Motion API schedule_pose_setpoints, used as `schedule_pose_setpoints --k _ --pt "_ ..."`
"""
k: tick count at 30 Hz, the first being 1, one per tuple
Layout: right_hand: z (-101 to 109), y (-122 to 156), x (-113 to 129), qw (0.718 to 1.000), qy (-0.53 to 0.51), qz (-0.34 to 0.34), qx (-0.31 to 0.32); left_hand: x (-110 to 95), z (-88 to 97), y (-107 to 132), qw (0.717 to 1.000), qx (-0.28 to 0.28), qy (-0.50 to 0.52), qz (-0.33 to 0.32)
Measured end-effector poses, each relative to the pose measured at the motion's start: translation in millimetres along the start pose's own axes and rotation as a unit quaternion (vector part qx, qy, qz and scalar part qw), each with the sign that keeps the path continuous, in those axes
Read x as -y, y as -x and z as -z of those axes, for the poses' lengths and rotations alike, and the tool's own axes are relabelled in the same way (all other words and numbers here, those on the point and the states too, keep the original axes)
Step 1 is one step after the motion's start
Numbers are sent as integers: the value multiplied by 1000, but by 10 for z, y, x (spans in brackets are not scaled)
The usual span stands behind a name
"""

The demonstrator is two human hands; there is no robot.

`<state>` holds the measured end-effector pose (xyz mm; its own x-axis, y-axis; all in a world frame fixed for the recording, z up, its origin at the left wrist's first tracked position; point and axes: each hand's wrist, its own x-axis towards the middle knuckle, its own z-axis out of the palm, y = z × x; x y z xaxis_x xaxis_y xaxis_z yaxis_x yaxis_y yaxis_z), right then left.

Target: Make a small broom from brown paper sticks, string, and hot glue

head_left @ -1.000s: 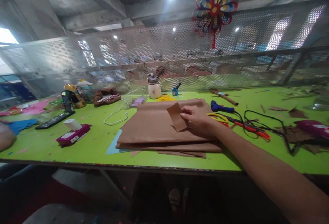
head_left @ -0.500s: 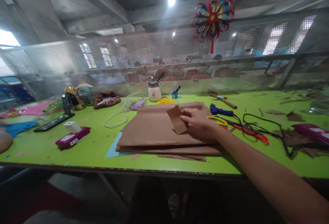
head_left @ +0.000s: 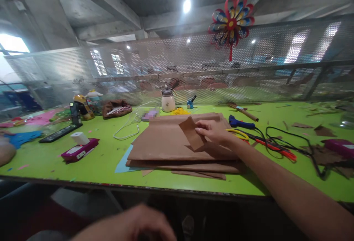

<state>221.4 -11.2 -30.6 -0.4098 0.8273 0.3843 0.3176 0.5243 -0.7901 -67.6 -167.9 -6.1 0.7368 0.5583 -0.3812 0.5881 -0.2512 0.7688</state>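
Observation:
Between the thumb and fingers of my right hand (head_left: 211, 131) is a small rectangular piece of brown paper (head_left: 191, 133), held tilted above a stack of large folded brown paper sheets (head_left: 163, 141). A light blue sheet (head_left: 125, 161) sticks out from under the stack's left side. My left hand (head_left: 146, 222), blurred by motion, shows at the bottom below the table edge; its fingers are smeared and partly out of frame. Close to my right hand lie yellow-handled scissors (head_left: 238, 134) and a blue glue gun (head_left: 241, 122).
On the green table (head_left: 102, 156) are a purple power strip (head_left: 80, 152) with a white plug, a white cable, a cream jug (head_left: 168, 101) and a blue bottle (head_left: 190, 103). Brown scraps and black cords lie at right. Another person's arm (head_left: 6, 150) rests at far left.
My left hand has come into view from below. My right hand still holds the small paper over the stack, almost unmoved. The whole view has shifted slightly.

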Motion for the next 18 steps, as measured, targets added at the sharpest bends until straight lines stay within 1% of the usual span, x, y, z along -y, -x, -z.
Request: schedule_pose_setpoints --k 1,2,4,5,6,7,8,9,10,12,13,15,18 --pt "5 5 17 1000 8 1 11 -130 184 -47 1000 -5 3 -21" --pt "10 8 35 1000 19 2 25 -259 380 -122 998 -23 4 -66" --pt "15 2 73 997 46 9 62 -474 774 -374 978 -131 -4 -162" --pt "16 -12 93 994 63 14 87 -543 953 -547 964 -177 -28 -196" --pt "17 -36 114 989 89 19 117 -578 1108 -743 951 -221 -57 -209" --pt "17 -69 134 981 122 21 146 -579 1233 -948 940 -259 -94 -203" --pt "16 -112 149 972 159 21 171 -546 1322 -1148 931 -279 -146 -185" --pt "13 -160 159 962 196 20 190 -486 1376 -1330 926 -277 -196 -164" --pt "8 -211 158 953 226 19 200 -406 1397 -1483 927 -253 -241 -138" --pt "-11 -301 121 945 258 18 202 -217 1363 -1679 931 -234 -252 -123" --pt "-25 -333 84 944 261 17 200 -125 1323 -1725 931 -232 -254 -120" --pt "-57 -360 -20 944 265 16 196 27 1241 -1743 931 -234 -253 -117" --pt "-103 -322 -183 948 265 14 178 164 1175 -1717 925 -235 -269 -130"
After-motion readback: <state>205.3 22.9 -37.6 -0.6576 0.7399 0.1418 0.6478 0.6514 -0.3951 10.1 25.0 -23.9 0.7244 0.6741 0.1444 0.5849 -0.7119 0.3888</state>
